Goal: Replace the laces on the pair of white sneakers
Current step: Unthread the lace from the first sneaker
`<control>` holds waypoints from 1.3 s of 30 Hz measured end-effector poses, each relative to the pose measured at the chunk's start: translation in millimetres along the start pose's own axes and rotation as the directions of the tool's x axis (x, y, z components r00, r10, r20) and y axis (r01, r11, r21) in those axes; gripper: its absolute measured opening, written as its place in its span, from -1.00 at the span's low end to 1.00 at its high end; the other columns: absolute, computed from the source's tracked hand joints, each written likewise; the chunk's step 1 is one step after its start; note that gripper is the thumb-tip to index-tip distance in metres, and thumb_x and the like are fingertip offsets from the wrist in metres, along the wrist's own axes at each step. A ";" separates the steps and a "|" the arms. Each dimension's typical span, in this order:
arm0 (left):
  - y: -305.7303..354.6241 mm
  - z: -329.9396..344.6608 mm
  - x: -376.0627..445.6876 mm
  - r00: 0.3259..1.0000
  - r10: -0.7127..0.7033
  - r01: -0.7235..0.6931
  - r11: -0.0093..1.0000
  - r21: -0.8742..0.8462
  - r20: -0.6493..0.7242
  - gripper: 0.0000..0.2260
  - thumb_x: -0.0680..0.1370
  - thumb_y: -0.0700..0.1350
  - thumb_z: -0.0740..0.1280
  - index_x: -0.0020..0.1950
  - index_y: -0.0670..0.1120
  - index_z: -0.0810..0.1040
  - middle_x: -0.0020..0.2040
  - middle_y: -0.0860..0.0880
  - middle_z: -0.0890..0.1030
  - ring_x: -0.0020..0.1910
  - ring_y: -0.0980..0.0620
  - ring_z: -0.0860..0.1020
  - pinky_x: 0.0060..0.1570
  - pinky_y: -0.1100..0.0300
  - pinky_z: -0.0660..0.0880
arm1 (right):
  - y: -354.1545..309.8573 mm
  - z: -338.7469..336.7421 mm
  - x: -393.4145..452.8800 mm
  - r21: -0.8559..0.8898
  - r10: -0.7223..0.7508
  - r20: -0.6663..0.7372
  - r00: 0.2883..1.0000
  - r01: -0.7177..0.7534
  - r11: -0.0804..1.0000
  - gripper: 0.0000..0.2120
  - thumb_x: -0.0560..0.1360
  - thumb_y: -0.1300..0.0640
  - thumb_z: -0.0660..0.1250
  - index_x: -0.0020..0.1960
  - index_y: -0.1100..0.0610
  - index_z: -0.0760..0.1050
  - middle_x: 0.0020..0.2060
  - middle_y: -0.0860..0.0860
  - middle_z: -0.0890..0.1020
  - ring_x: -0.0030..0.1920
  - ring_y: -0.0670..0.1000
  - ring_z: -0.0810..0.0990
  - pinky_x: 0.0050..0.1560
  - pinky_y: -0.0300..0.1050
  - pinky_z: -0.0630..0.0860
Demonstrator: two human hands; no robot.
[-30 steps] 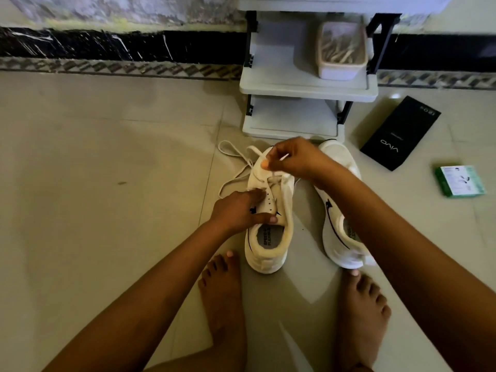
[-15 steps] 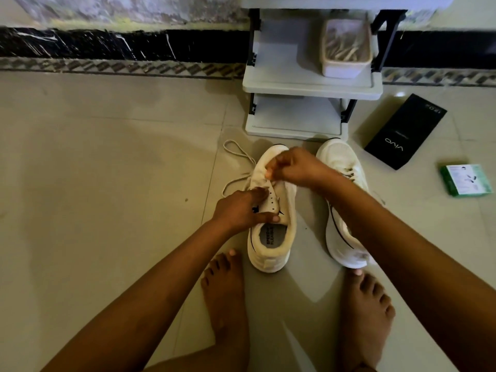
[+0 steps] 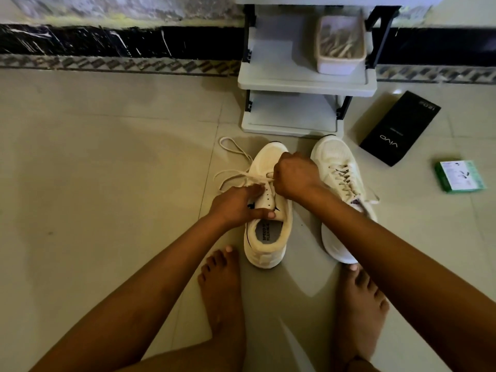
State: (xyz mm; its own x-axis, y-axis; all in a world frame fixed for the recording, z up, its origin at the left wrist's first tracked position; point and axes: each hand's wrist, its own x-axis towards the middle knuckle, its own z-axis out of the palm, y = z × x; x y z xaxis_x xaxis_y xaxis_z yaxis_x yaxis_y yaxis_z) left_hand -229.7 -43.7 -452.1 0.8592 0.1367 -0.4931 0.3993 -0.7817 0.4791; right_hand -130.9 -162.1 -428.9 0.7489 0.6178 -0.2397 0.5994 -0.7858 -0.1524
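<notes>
Right hand [image 3: 294,178] pinches a lace [image 3: 233,175] over the left sneaker [image 3: 268,210], hiding its eyelets; left hand [image 3: 236,206] grips the tongue. Insole reads "SPEED", black box [image 3: 400,128] "vivo"; green box's [image 3: 459,176] print illegible.

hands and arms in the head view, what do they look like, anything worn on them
Both forearms are bare from the frame edge to the wrist: no sleeves, gloves, watch or bracelet show. No ring is visible on the left hand or the right hand. The left thumbnail looks short and pale.
</notes>
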 end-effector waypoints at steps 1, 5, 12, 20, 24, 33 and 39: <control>-0.7 0.4 0.2 1.000 -0.003 0.003 1.000 0.014 -0.001 -0.29 0.37 0.29 0.39 0.46 0.12 0.29 0.41 0.07 0.41 0.33 0.02 0.42 0.19 0.09 0.40 | 1.5 -0.5 1.8 0.045 -0.018 -0.009 1.000 0.019 0.999 -0.75 0.47 0.08 0.34 0.12 0.13 0.59 0.11 0.09 0.53 0.14 0.11 0.47 0.08 -0.03 0.45; 0.3 -1.5 -1.1 0.999 0.026 -0.026 1.000 0.003 -0.018 -0.32 0.39 0.24 0.41 0.45 0.07 0.32 0.40 0.06 0.42 0.34 0.03 0.40 0.09 0.20 0.32 | 7.9 -21.8 2.1 0.669 -0.081 0.012 0.997 0.053 0.742 -0.88 0.41 0.18 0.45 -0.06 0.17 0.64 0.10 0.06 0.58 0.10 -0.03 0.52 0.12 -0.16 0.44; 0.9 -1.6 -0.6 1.000 0.016 -0.016 1.000 0.002 -0.017 -0.32 0.39 0.25 0.40 0.45 0.09 0.32 0.40 0.04 0.43 0.34 0.00 0.41 0.17 0.12 0.38 | 10.7 -13.6 2.2 0.374 -0.034 0.194 0.981 -0.042 0.926 -0.61 0.41 0.06 0.45 0.22 0.08 0.54 0.20 0.07 0.52 0.19 0.05 0.45 0.12 -0.09 0.44; -1.2 0.9 -0.2 1.000 0.009 -0.009 1.000 -0.020 -0.024 -0.32 0.36 0.27 0.41 0.43 0.11 0.34 0.36 0.05 0.47 0.30 0.01 0.45 0.17 0.09 0.43 | -10.0 -9.9 -2.4 0.021 -0.008 0.076 0.997 0.007 1.000 -0.71 0.52 0.07 0.31 0.18 0.18 0.51 0.09 0.12 0.57 0.10 0.10 0.52 0.07 -0.03 0.48; -3.4 1.8 1.1 1.000 -0.005 0.005 1.000 -0.024 -0.013 -0.30 0.35 0.29 0.41 0.44 0.11 0.33 0.39 0.09 0.43 0.33 0.04 0.42 0.19 0.10 0.39 | -0.4 -39.7 -6.4 0.853 -0.135 0.088 0.987 -0.005 0.522 -0.94 0.51 0.20 0.32 -0.10 0.11 0.57 -0.14 0.05 0.63 -0.12 -0.02 0.57 0.02 -0.13 0.53; -0.8 3.4 1.5 1.000 -0.006 0.005 1.000 -0.018 -0.030 -0.40 0.33 0.31 0.41 0.30 0.12 0.45 0.19 0.06 0.58 0.19 0.03 0.50 -0.05 0.19 0.37 | 4.3 -16.4 5.6 0.193 -0.071 0.186 0.980 0.034 0.980 -0.66 0.45 0.06 0.40 0.21 0.08 0.52 0.18 0.06 0.48 0.12 0.07 0.49 0.03 -0.11 0.47; 2.1 2.4 -0.4 0.998 0.029 -0.029 1.000 -0.007 -0.053 -0.38 0.35 0.30 0.41 0.36 0.18 0.36 0.26 0.08 0.54 0.23 0.03 0.48 -0.01 0.17 0.41 | -10.5 -3.0 3.6 -0.086 0.014 0.072 0.997 -0.008 0.996 -0.72 0.51 0.10 0.32 0.19 0.17 0.53 0.12 0.12 0.51 0.13 0.11 0.51 -0.03 -0.08 0.46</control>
State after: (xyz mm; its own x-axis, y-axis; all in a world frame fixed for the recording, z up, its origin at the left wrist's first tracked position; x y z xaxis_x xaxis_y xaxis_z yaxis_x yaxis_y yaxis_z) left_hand -230.0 -46.9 -452.7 0.8861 0.1467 -0.4397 0.3767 -0.7808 0.4985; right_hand -133.7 -151.5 -425.3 0.7354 0.6026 -0.3100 0.6153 -0.7854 -0.0672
